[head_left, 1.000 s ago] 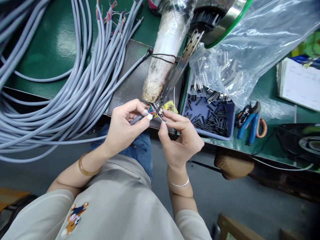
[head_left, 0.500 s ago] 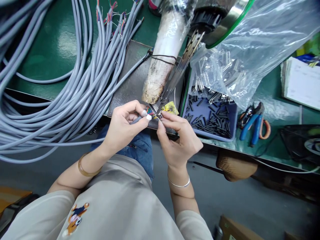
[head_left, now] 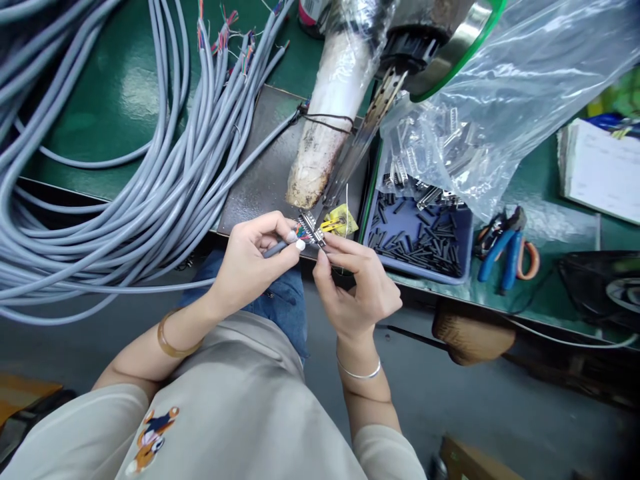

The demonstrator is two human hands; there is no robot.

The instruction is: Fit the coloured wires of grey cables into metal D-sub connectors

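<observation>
My left hand [head_left: 259,259] pinches the end of a grey cable [head_left: 276,249], its thumb and fingertip close to several thin coloured wires [head_left: 302,233]. Those wires run to a metal multi-pin connector [head_left: 312,229]. At the connector's lower right end, the thumb and forefinger of my right hand [head_left: 357,277] are closed on it. Just above it, a soldering iron [head_left: 364,137] with a perforated metal barrel points down; its tip is close to the connector, but I cannot tell if they touch. Beside the iron hangs a plastic-wrapped white tube [head_left: 325,100] with a scorched end.
Many grey cables [head_left: 165,187] lie looped on the left. To the right stands a blue tray [head_left: 465,267] of short black tubes, partly under a clear bag [head_left: 525,87] of metal connectors. Blue-handled pliers [head_left: 509,257] and a notepad [head_left: 605,163] lie beyond. A yellow piece [head_left: 341,220] sits behind the connector.
The connector has turned or shifted slightly, so more of its pins show, and a little more space shows around the iron's tip. Both hands keep their grip.
</observation>
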